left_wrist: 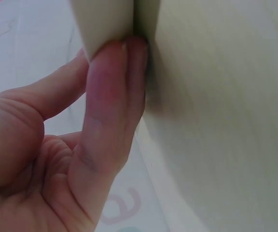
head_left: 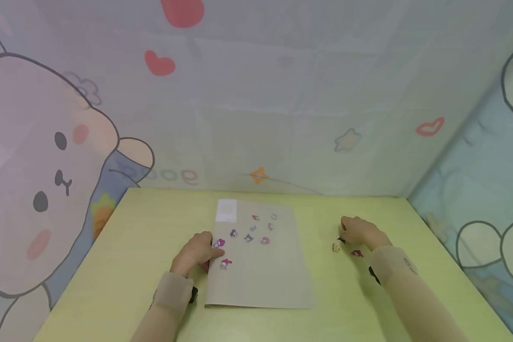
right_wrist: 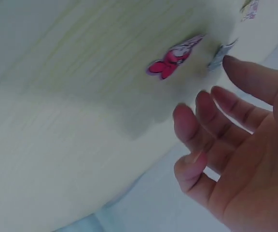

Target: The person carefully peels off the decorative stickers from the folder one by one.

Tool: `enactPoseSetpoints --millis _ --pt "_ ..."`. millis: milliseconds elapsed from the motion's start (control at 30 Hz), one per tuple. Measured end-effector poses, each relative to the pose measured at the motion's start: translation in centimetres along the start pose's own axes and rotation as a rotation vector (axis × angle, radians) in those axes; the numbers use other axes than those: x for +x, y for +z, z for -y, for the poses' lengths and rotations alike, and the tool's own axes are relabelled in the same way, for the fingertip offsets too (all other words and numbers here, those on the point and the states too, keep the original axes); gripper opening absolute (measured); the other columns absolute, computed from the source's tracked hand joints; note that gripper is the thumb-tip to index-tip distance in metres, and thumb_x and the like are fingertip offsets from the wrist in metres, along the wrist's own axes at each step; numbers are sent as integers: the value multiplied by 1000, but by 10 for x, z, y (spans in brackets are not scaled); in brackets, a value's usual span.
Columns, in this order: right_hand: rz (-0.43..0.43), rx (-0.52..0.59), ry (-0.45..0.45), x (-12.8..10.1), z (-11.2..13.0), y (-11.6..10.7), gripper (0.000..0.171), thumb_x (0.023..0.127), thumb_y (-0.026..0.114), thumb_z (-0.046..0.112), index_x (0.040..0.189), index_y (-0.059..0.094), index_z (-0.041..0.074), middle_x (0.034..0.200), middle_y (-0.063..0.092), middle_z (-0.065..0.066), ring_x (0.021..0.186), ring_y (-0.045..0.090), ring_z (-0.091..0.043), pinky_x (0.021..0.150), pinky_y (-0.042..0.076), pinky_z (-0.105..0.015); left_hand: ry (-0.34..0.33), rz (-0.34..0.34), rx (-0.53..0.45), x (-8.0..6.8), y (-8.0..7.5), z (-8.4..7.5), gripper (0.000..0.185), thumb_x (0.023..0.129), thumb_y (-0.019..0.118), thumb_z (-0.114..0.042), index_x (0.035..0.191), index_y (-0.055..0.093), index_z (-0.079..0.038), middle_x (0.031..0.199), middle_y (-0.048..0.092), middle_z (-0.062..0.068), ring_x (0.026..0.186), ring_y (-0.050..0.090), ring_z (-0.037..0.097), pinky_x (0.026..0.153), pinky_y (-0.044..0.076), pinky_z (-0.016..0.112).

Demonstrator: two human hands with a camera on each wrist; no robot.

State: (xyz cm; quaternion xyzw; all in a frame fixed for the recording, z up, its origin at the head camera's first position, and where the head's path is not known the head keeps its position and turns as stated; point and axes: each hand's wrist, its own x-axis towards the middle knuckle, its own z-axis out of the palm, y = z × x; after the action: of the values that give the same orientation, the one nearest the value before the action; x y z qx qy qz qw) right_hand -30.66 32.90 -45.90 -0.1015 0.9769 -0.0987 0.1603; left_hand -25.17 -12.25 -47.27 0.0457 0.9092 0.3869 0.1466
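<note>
Our left hand (head_left: 195,251) pinches the left edge of the beige folder (head_left: 265,280) on the desk (head_left: 145,232); our right hand (head_left: 361,232), thumb and fingers apart, is just beside some small stickers (head_left: 357,253).

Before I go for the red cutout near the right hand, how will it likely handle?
The red cutout is probably very light, being small and thin beside the right hand. It may be awkward to pinch, since it lies nearly flat on the table. If pushed, it would likely slide rather than roll, given that flat shape.
</note>
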Motion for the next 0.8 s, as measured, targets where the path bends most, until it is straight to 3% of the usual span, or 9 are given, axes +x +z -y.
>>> enactPoseSetpoints --millis 167,367,600,800 --pt "-79 -21 -59 -4 30 -8 15 99 54 14 105 53 0 85 60 -8 66 53 -20 57 45 -36 -7 -3 -3 -1 -1 -1 22 91 70 -14 91 55 2 74 62 11 51 65 22 54 50 31" --pt "-181 28 -111 -1 95 -4 28 101 53 22 118 56 0 101 64 -12 76 59 -22 63 50 -40 -21 -15 5 -2 -3 1 22 91 71 -14 92 56 2 74 62 12 51 65 22 54 51 31" --pt "-261 102 -162 4 160 20 28 96 61 21 117 63 2 90 61 -5 80 57 -18 70 50 -38 -11 -8 17 -3 -2 -2 22 91 71 -15 90 55 1 74 61 11 51 65 22 53 50 31" --pt "-269 210 -167 10 182 31 24 93 64 12 114 65 2 90 61 -6 82 57 -19 72 49 -37 -4 -2 12 -2 0 -3 22 91 71 -14 90 54 1 75 61 12 52 65 22 54 48 30"
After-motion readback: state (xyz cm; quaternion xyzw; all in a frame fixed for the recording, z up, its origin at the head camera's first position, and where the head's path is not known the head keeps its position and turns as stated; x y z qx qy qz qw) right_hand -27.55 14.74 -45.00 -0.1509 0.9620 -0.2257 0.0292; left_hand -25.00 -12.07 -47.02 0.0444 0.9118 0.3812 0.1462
